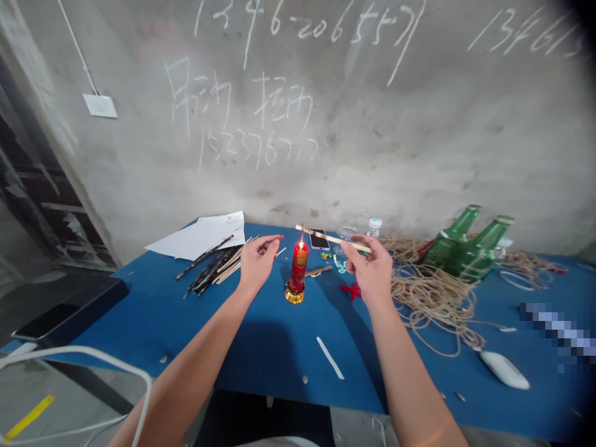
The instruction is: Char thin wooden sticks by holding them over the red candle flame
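Where the left hand (261, 262) hovers, a candle (300, 267) burns

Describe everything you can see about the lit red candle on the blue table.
The red candle is short and thick, with gold decoration on its side and a small flame burning on top. It stands upright in a gold footed holder on the blue table. A thin wooden stick, pinched in the right hand, passes close above the flame; any contact is hard to tell. The left hand is beside the candle, not touching it.
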The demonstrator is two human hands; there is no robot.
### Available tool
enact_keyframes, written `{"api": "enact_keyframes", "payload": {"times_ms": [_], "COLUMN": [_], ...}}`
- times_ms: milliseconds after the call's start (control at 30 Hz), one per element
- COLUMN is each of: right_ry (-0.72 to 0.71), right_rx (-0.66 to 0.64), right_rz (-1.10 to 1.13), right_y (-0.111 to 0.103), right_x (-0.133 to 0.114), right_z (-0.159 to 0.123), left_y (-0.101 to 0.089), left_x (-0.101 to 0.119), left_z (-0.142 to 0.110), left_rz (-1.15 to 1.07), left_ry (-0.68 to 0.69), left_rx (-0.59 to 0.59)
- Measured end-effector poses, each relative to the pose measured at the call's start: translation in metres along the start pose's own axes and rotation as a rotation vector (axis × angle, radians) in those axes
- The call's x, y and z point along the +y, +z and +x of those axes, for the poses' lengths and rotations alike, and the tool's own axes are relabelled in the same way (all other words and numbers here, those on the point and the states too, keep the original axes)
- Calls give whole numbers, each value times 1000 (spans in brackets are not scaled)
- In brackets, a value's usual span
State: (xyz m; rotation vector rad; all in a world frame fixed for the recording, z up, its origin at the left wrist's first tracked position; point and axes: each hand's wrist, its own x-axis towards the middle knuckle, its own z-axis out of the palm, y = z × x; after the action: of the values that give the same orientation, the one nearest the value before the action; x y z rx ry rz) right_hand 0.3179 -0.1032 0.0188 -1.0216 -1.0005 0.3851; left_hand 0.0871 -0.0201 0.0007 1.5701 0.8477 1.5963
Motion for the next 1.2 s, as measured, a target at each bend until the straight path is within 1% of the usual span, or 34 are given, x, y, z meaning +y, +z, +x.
{"api": "enact_keyframes", "payload": {"times_ms": [133,233,500,833,933,1200], "right_ry": [-28,-22,9,31,9,5], "right_rx": [-13,-13,58,88,73,-28], "right_rz": [-21,-35,-20,-151,-199,-340], "right_y": [0,0,-4,-9,-13,-25], "right_x": [-1,-2,1,1,0,2], "right_z": [0,-1,-1,2,3,7], "left_y": [0,0,0,-1,-1,-1], "left_x": [-1,-1,-3,-4,-5,-3], "left_z": [0,0,1,1,2,1], "left_rz": [-2,-3,-7,2,-4,-19], "left_ry": [-2,-7,-1,7,7,-10], "left_rx": [-4,-2,-8,-15,-13,-14]}}
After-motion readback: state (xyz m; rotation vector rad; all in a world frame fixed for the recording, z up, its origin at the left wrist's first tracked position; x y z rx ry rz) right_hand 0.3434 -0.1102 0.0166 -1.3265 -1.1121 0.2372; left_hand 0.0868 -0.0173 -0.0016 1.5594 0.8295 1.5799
